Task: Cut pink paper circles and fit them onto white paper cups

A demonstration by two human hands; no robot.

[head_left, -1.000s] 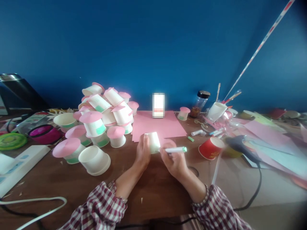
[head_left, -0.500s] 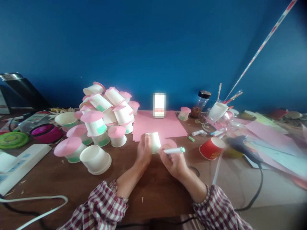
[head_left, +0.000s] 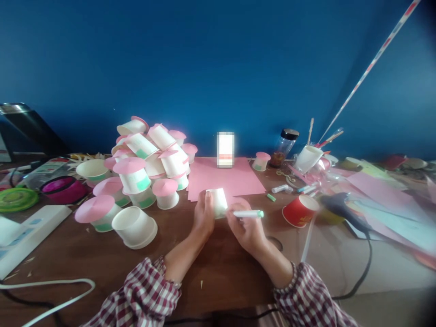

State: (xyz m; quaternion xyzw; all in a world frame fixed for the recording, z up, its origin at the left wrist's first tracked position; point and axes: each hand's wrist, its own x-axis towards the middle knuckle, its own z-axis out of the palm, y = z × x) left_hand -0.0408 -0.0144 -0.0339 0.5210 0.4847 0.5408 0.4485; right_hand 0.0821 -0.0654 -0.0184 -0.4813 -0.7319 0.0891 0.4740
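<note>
My left hand [head_left: 203, 214] is wrapped round a small white paper cup [head_left: 218, 200] lying on its side at the near edge of a pink paper sheet [head_left: 225, 178]. My right hand [head_left: 245, 229] grips a white marker with a green end [head_left: 248, 213], its tip against the cup's side. Both hands rest on the brown table [head_left: 102, 254], with checked sleeves at the wrists.
A heap of white cups with pink lids [head_left: 146, 156] stands at the left, one open white cup [head_left: 134, 227] nearest. A red cup [head_left: 299, 210], a glue gun [head_left: 344, 210] with its cord, a jar [head_left: 283, 146] and loose pens lie to the right. A white power strip [head_left: 27, 236] lies far left.
Hardly anything differs: both hands stay on the cup and marker, with only slight shifts of the marker against the cup.
</note>
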